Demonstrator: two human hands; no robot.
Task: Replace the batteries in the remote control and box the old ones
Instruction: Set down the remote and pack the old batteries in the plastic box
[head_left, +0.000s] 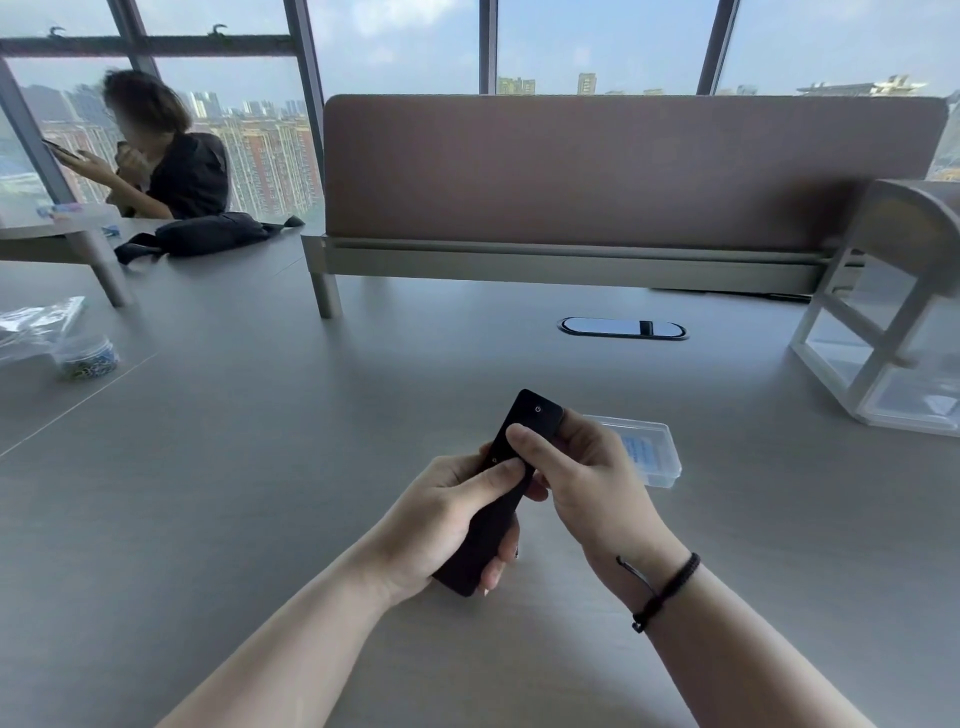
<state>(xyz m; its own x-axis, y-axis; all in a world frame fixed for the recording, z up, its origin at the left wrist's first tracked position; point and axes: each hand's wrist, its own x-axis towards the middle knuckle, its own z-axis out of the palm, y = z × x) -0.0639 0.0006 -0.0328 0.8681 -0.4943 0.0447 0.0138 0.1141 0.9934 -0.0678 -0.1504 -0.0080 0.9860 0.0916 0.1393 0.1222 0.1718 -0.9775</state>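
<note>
A slim black remote control (530, 415) is held above the grey table, button side up, its far end pointing away from me. My left hand (441, 525) wraps around its lower half, thumb pressed on the front. My right hand (587, 478) grips the upper half from the right, thumb on the face. A small clear plastic box (654, 452) with a closed lid and a blue label lies on the table just behind my right hand. No batteries are visible.
A brown desk divider (623, 171) stands across the back, with an oval cable port (622, 328) before it. A white shelf rack (883, 332) stands at right. A plastic bag and a jar of clips (88, 358) lie at left. A seated person (161, 150) is far left.
</note>
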